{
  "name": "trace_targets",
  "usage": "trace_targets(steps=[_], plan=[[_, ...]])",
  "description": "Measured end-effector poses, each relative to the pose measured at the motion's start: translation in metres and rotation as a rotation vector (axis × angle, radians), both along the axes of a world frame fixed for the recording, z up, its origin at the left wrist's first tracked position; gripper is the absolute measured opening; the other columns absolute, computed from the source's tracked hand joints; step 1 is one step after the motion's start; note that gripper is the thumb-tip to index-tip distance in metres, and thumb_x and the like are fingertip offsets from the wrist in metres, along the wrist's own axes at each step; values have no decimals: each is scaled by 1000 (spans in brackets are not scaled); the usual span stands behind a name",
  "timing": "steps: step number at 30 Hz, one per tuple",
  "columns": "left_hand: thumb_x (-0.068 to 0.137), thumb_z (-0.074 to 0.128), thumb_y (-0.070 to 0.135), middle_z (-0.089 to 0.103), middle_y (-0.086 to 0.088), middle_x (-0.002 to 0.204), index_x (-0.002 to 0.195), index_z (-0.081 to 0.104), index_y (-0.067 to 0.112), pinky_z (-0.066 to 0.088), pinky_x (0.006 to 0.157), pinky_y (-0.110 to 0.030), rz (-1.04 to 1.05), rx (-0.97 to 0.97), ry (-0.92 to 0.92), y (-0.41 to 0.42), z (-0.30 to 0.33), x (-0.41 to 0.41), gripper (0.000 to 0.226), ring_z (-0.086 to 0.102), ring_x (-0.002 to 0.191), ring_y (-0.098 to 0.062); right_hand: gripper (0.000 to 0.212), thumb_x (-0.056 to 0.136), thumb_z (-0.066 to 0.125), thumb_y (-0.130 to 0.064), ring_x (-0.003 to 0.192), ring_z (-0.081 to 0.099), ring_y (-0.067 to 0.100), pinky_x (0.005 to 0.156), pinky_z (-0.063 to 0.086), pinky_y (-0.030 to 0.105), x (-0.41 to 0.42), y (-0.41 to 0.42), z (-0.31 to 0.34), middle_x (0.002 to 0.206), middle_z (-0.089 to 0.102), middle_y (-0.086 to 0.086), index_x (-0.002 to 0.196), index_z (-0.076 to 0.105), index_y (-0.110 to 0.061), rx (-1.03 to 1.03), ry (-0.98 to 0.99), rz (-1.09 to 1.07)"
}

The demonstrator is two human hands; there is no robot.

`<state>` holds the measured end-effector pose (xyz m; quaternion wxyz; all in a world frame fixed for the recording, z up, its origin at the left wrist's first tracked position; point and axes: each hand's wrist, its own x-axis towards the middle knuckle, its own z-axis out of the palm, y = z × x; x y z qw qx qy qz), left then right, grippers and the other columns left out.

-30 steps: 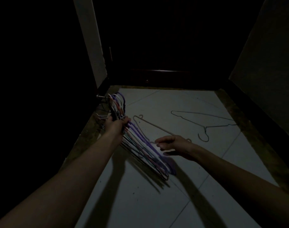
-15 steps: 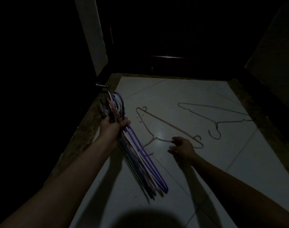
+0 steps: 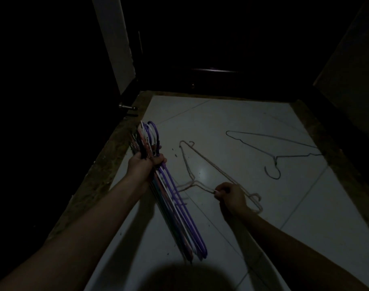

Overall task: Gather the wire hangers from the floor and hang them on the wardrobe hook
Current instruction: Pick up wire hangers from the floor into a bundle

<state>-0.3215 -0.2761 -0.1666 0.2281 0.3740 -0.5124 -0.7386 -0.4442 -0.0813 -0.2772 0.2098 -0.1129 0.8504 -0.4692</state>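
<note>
Your left hand [image 3: 144, 168] fingers curled round a bundle of coloured wire hangers [image 3: 175, 204], your right hand [image 3: 232, 196] fingers pinching a pale beige wire hanger [image 3: 202, 162] on the white tiled floor [image 3: 232, 114], a dark thin wire hanger [image 3: 273, 152] lying well apart

The bundle of wire hangers [image 3: 175, 198] in the left hand [image 3: 142, 166] is mixed in colour: the outermost one is purple, with white, pinkish-red, teal and dark ones packed behind it. The hanger [image 3: 202, 164] pinched by the right hand [image 3: 232, 196] is a pale beige or cream. Toward the floor's right edge lies a dark grey hanger [image 3: 273, 156]. The floor tiles [image 3: 232, 122] are pale grey-white, crossed by thin darker grout lines, with a small bright glare spot. A mottled brown-olive border strip [image 3: 108, 164] runs along the floor's left edge. The wardrobe front [image 3: 211, 59] is very dark brown, nearly black.
</note>
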Motion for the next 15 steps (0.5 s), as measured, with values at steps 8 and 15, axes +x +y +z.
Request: trace_targets(steps=[8,15], plan=[[84,57,-10,63,-7,79,121,54,-2,53,50,-18,32,62,66,9,37,-8,38,63,66,-16,12,85,60,2,65,51,13,53,43,15,-4,-9,79,73,58,3,96,65,-1,-321,-207,-112],[78,61,-14,64,-11,75,119,53,-13,52,48,-20,-4,108,63,44,50,-15,42,63,57,-17,13,88,61,-9,77,52,11,73,40,28,14,-3,137,83,59,-2,101,62,-10,-430,-400,-1]])
